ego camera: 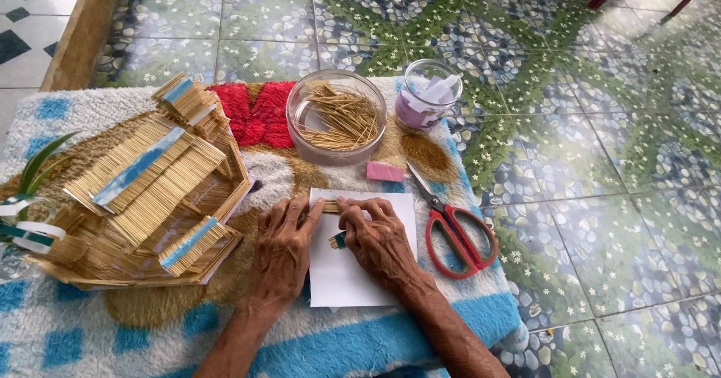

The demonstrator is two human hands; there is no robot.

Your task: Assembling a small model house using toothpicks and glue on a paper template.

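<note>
HANDS: left hand and right hand, grip narrow, pinch a stick row on paper, frame centre | RISK: uneven pressure may scatter sticks; a sleeve could nudge the model, left | NEAR: scissors right, bowl above.

Left: model house of thin sticks with blue strips along the roofs, on the fluffy blue, white and red rug. Behind: clear glass bowl of loose sticks, just beside it a small clear cup with pink liquid. Near the bowl a pink eraser; right of that, red-handled scissors, blades shut. All around: glossy pebble-patterned floor tiles.
</note>
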